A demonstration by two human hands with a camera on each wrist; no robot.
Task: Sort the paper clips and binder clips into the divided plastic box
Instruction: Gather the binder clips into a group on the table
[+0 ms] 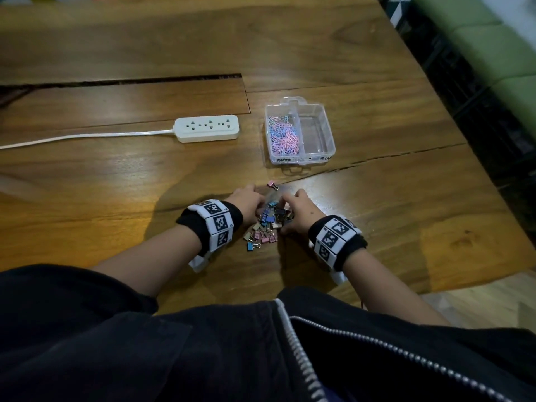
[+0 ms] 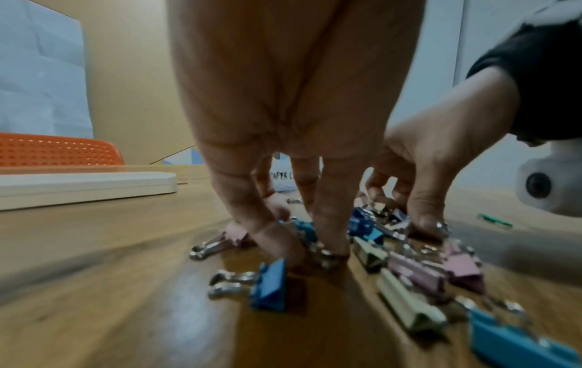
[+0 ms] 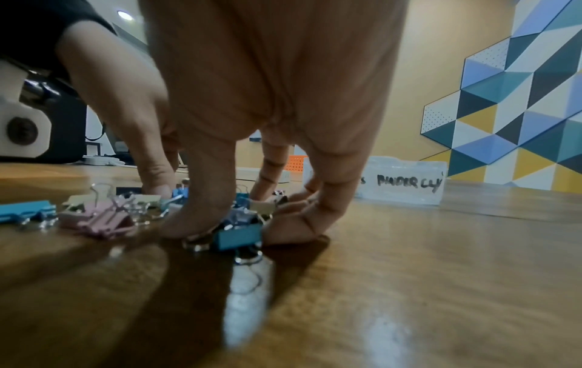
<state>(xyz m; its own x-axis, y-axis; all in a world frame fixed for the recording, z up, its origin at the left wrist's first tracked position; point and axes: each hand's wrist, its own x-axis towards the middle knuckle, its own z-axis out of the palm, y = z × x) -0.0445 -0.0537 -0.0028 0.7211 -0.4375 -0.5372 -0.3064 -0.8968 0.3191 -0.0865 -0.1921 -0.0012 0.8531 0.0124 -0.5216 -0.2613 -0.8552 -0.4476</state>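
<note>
The sorting looks about half done. The divided plastic box (image 1: 300, 132) sits on the tabletop (image 1: 377, 198) beyond the hands, and its left compartment is already filled with pink and blue paper clips (image 1: 282, 134). The right compartment, labelled for binder clips on its front wall, holds nothing that can be seen. What is left is the whole heap of binder clips (image 1: 268, 224), which lies on the tabletop near the person, well short of the box; one pink binder clip (image 1: 272, 184) lies apart, just beyond the heap.

Both hands are down on the heap. The left hand (image 1: 246, 203) has its fingers (image 2: 330, 224) curled onto the clips from one side, and the right hand (image 1: 298, 211) curls in from the other, as if gathering them. Whether either grip has closed round particular clips cannot be told; fingertips touch clips, but the hold is hidden.

A white power strip (image 1: 207, 128) lies to the left of the box.
</note>
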